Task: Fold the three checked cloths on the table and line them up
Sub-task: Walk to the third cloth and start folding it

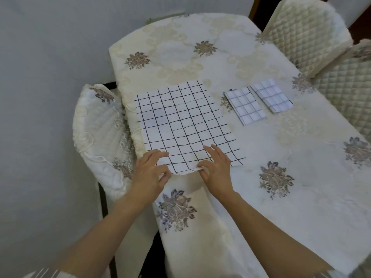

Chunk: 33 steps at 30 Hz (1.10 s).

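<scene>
Your left hand [149, 173] pinches the near edge of the large checked cloth [180, 121] between thumb and fingertips, close to its near-left corner. Your right hand [216, 171] lies on the same edge further right, fingers spread on top and thumb tucked under the slightly lifted hem, so it grips the cloth too. The rest of the cloth lies open and flat on the table [291, 177], its left side along the table's left edge. To its right, apart from it, the first folded cloth [245, 106] and the second folded cloth [271, 96] sit side by side, just beside each other. A covered chair [100, 137] stands left of the table.
</scene>
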### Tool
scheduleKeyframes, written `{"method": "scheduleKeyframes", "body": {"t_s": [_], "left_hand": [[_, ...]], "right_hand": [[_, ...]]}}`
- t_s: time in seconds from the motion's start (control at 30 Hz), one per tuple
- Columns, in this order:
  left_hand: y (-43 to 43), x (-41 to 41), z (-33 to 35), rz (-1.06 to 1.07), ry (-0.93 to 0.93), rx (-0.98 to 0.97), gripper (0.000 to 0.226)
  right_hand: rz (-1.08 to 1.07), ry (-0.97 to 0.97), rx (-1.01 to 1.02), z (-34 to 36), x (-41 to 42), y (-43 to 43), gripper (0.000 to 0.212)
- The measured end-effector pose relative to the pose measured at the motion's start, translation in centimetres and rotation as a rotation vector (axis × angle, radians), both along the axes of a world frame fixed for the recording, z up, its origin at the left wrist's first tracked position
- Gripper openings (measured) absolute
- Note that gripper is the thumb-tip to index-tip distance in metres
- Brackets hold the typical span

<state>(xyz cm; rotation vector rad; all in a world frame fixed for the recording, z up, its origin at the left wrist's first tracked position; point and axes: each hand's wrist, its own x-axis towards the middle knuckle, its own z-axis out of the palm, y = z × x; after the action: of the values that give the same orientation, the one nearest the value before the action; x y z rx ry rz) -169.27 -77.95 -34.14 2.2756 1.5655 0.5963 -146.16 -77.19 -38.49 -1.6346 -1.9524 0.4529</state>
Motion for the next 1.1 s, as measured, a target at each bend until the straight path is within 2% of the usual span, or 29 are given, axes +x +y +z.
{"method": "scheduleKeyframes", "body": {"t_s": [0.3,0.53,0.97,1.1], "left_hand": [[-3.7,-0.8,-0.1,0.065,-0.049,0.028,0.015],[-5.7,-0.7,-0.1,0.115,-0.069,-0.03,0.01],[-7.1,2.3,0.6,0.057,-0.031,-0.039,0.016],[-7.8,1.2,0.8,0.069,-0.028,-0.04,0.016]], "right_hand": [[-0.036,-0.02,-0.042,-0.5,6.8,-2.8,0.012],[-0.102,-0.051,-0.088,-0.3,11.4,-5.2,0.014],[-0.175,-0.099,-0.071,1.0,15.8,-11.0,0.016],[-0.161,-0.094,-0.185,0.4,15.6,-11.7,0.014]]}}
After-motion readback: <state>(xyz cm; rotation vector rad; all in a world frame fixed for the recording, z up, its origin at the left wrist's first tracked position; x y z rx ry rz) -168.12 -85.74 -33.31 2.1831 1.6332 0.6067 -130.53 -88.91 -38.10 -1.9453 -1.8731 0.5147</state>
